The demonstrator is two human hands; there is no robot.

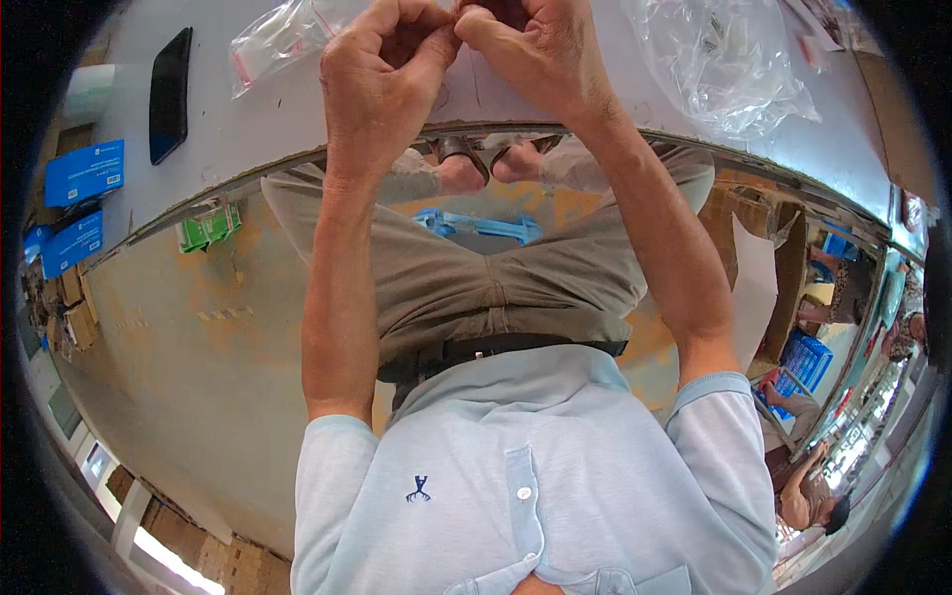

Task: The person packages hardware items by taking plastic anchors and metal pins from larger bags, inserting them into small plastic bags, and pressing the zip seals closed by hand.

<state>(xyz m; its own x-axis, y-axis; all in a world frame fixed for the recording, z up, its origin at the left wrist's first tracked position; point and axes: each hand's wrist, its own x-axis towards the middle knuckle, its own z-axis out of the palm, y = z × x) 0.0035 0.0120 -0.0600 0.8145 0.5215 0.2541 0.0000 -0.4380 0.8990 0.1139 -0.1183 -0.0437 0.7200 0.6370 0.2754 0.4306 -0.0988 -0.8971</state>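
Observation:
My left hand (pixel 385 64) and my right hand (pixel 531 50) meet above the table (pixel 288 129) at the top of the view. Thumbs and fingers of both are pinched together, nearly touching each other. Whatever they hold is too small and too hidden to make out; a thin dark line shows on or above the table below them. Left of my left hand lies a clear plastic bag (pixel 273 45) with white and reddish contents. To the right of my right hand spreads a larger crumpled clear plastic bag (pixel 724 64).
A black phone (pixel 171 96) lies on the table's left part. Blue boxes (pixel 85 174) stand at the far left edge. Below the table edge are a green packet (pixel 209 228) and a blue plastic piece (pixel 476 226). An open cardboard box (pixel 783 268) stands right; another person (pixel 808 491) sits lower right.

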